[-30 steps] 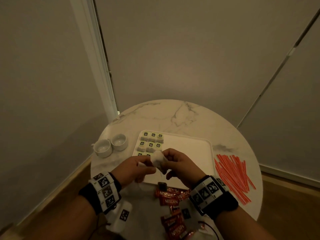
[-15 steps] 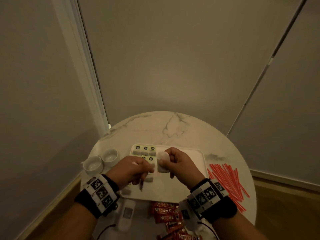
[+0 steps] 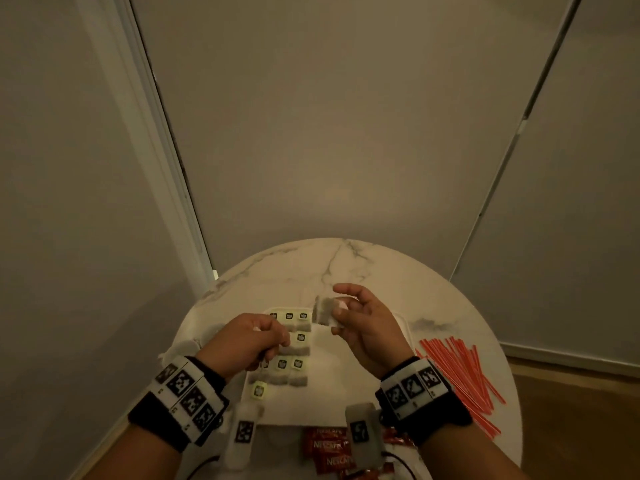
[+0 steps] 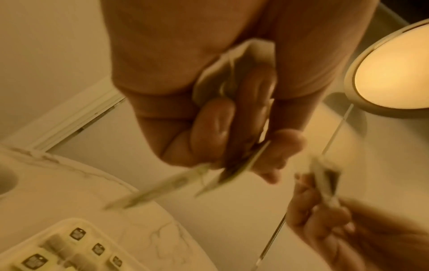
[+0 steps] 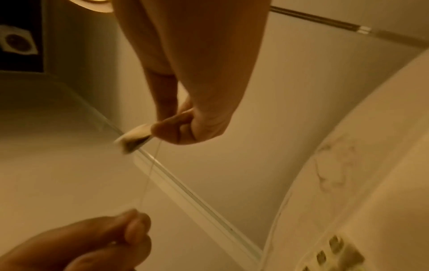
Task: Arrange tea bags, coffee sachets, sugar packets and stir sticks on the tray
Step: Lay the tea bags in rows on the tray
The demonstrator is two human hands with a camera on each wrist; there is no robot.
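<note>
My right hand [image 3: 337, 313] pinches a tea bag [image 3: 323, 310] above the far edge of the white tray [image 3: 353, 386]. In the right wrist view the right hand [image 5: 157, 126] holds that tea bag [image 5: 134, 139], and a thin string [image 5: 148, 176] runs down to my left hand [image 5: 130, 232]. My left hand [image 3: 280, 337] hovers over the rows of tea bags [image 3: 298, 341] on the tray's left side. In the left wrist view the left hand [image 4: 253, 155] pinches a paper tag [image 4: 232, 174] and keeps a white tea bag [image 4: 216, 73] in the palm.
Red coffee sachets [image 3: 325, 448] lie at the near edge of the round marble table [image 3: 346, 261]. A heap of red stir sticks [image 3: 460, 375] lies right of the tray. The tray's right half is bare. Walls stand close behind the table.
My hands have drawn apart. The right hand lifted the tea bag up and away, stretching its string out from the left hand, and a tagged tea bag now lies at the tray's near left.
</note>
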